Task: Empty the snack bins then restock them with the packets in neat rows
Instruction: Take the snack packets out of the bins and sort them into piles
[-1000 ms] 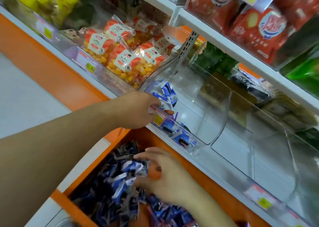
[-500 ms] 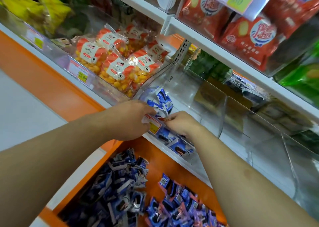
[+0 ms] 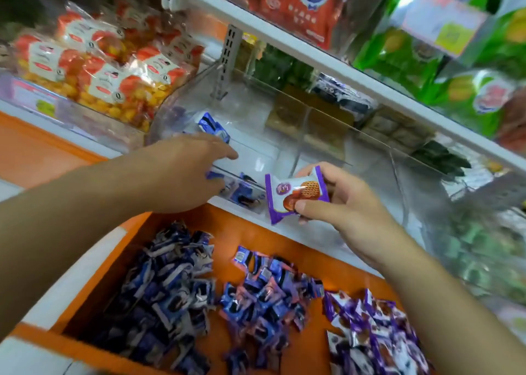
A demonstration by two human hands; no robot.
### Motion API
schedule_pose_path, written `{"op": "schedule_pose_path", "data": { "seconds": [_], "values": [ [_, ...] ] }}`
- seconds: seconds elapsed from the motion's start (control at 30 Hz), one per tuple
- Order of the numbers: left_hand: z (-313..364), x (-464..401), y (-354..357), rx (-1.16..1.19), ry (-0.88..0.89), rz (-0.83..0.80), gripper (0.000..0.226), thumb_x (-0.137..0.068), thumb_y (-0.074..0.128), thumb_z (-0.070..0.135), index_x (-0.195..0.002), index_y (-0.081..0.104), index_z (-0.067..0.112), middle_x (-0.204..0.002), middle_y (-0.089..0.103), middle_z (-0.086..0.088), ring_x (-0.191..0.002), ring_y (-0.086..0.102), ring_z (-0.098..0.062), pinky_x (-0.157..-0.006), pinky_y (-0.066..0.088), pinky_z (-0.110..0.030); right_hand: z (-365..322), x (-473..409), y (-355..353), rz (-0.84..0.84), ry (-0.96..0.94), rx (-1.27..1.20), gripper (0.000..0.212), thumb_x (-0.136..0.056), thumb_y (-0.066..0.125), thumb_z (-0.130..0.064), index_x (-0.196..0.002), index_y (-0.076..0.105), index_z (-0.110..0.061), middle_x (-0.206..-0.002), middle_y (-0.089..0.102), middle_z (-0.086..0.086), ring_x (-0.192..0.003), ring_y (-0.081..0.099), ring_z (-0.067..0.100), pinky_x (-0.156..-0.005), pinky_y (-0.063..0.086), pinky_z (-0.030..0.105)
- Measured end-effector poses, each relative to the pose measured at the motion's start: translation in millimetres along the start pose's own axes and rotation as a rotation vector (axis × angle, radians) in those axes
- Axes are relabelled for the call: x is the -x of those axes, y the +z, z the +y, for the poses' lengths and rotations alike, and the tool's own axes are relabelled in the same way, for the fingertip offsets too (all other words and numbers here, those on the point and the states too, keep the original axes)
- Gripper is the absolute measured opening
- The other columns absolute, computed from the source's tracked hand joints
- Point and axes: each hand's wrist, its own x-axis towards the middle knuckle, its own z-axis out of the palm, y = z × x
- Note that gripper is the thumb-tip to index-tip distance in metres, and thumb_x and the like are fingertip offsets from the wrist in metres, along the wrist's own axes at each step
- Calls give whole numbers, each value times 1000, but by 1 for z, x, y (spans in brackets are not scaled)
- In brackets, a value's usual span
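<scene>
Emptying step, by the look of it. Left hand [image 3: 187, 172] is reaching into the clear bin [image 3: 256, 135], fingers curling on a blue packet [image 3: 212, 174] at its front lip. Right of the bin front, right hand [image 3: 338, 198] is pinching a purple packet [image 3: 296, 193]. Next: likely dropping it onto the purple pile [image 3: 375, 334] below the bin.

It was a shop's snack aisle: white shelves [image 3: 318, 57] carried clear plastic bins [image 3: 284, 135] of packaged sweets, price tags [image 3: 451, 37] were clipped along the edges, and small wrapped packets [image 3: 170, 283] lay heaped on an orange ledge [image 3: 227, 226].
</scene>
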Motion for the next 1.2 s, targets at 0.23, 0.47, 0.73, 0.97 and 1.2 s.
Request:
{"op": "schedule_pose_path", "data": {
  "seconds": [0.23, 0.47, 0.73, 0.97, 1.2],
  "values": [
    [58, 3, 10, -37, 109, -120, 54, -96, 58, 55, -146, 40, 56, -153, 50, 14, -131, 55, -18, -106, 48, -41, 125, 118, -99, -10, 439, 338, 48, -70, 87, -22, -116, 73, -24, -106, 77, 12, -97, 74, 30, -96, 58, 51],
    [87, -14, 20, 53, 85, -118, 51, -93, 65, 50, -140, 46, 57, -145, 57, 13, -101, 58, -4, -85, 52, -30, 165, 159, -146, -50, 657, 745, 63, -93, 77, -29, -150, 52, -32, -154, 54, -4, -141, 51, 16, -114, 38, 25],
    [64, -23, 18, 6, 31, -64, 47, -97, 63, 48, -143, 50, 50, -145, 55, 17, -129, 55, -11, -101, 47, -31, 127, 114, -93, 80, 335, 410, 31, -96, 75, -17, -116, 69, -40, -117, 71, -22, -113, 63, -7, -104, 53, 29],
    [6, -16, 1, -11, -91, -19, 49, -102, 61, 38, -149, 46, 43, -156, 46, 16, -140, 46, -11, -109, 39, -29, 22, 57, -45, 51, -22, 166, 37, -96, 74, -9, -105, 76, -45, -113, 77, -11, -112, 71, 8, -102, 54, 38],
    [-37, -6, -3, -91, -123, -133, 58, -105, 53, 44, -157, 28, 47, -166, 27, 18, -150, 30, -9, -118, 28, -27, -42, -105, 28, -104, -159, 409, 21, -100, 68, -24, -118, 72, -34, -111, 69, -10, -97, 69, 9, -89, 61, 39]
  ]
}}
